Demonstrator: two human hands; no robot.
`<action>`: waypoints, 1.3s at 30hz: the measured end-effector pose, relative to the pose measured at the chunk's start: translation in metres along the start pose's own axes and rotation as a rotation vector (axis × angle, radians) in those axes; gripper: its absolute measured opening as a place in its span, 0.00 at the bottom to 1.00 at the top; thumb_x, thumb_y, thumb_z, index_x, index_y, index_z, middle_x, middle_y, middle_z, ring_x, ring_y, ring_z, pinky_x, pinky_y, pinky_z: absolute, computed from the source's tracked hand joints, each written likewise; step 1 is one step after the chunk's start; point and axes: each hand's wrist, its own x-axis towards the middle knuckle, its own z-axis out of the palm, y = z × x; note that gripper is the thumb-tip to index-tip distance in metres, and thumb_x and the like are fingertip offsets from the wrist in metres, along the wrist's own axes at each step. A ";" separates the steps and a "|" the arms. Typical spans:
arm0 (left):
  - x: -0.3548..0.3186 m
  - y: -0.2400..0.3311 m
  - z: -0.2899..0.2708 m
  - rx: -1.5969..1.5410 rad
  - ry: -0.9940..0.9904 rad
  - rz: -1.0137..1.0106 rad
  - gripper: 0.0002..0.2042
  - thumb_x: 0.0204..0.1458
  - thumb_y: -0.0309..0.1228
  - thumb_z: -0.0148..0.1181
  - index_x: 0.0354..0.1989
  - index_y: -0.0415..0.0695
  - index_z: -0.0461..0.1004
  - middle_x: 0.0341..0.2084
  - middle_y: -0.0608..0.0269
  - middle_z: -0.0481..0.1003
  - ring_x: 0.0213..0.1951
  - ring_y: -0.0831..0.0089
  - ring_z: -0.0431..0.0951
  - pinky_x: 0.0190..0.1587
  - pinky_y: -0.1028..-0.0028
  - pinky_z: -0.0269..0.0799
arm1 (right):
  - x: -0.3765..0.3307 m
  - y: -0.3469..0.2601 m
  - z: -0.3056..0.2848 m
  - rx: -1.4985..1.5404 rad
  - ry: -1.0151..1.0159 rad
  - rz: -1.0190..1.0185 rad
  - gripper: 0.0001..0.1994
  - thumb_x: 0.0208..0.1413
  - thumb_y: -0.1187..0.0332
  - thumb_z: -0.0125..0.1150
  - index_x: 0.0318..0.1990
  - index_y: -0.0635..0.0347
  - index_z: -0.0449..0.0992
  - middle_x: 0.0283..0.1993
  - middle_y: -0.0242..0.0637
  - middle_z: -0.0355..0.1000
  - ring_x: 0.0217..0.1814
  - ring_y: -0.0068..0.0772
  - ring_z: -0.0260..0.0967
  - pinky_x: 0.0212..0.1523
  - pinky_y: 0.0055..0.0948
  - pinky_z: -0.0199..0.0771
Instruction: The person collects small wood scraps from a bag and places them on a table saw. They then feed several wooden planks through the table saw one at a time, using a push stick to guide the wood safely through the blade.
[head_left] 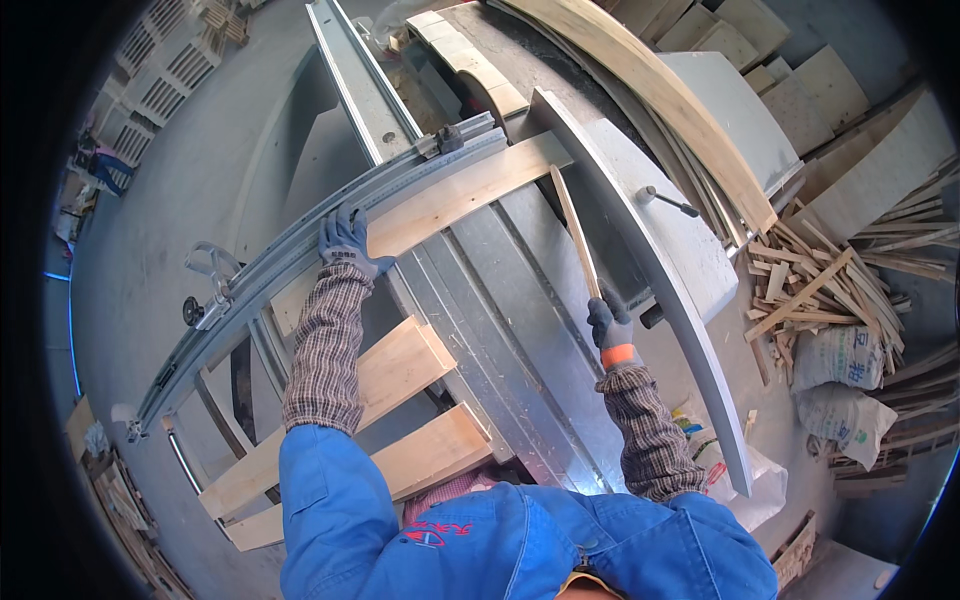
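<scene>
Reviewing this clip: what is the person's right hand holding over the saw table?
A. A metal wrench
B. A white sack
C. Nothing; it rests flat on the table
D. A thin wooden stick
D. The gloved right hand grips the lower end of a thin wooden stick that reaches toward the board, which the left hand presses against the fence.

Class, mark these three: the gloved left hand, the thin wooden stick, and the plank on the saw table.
left hand [347,243], head view, back of glove.
thin wooden stick [576,233], head view, mid-length.
plank [455,200], head view, top face.
</scene>
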 end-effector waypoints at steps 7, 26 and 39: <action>0.027 -0.012 -0.010 -0.013 -0.009 -0.004 0.58 0.41 0.70 0.62 0.76 0.50 0.46 0.76 0.55 0.42 0.76 0.57 0.39 0.76 0.55 0.29 | 0.022 -0.011 0.028 -0.040 0.017 -0.031 0.26 0.58 0.65 0.66 0.65 0.49 0.73 0.31 0.23 0.71 0.27 0.14 0.60 0.25 0.18 0.57; 0.094 -0.027 -0.029 -0.018 -0.127 -0.067 0.57 0.39 0.68 0.64 0.77 0.53 0.47 0.76 0.58 0.43 0.76 0.60 0.40 0.77 0.58 0.29 | 0.076 -0.043 0.084 -0.145 -0.033 0.024 0.25 0.59 0.63 0.67 0.65 0.48 0.74 0.34 0.24 0.73 0.28 0.15 0.62 0.25 0.20 0.61; 0.043 -0.006 -0.025 -0.031 -0.079 -0.086 0.59 0.36 0.68 0.67 0.76 0.54 0.47 0.75 0.59 0.44 0.76 0.60 0.41 0.77 0.58 0.32 | -0.024 -0.010 0.006 -0.086 -0.019 0.005 0.26 0.61 0.66 0.63 0.67 0.54 0.70 0.45 0.29 0.72 0.39 0.19 0.68 0.41 0.21 0.68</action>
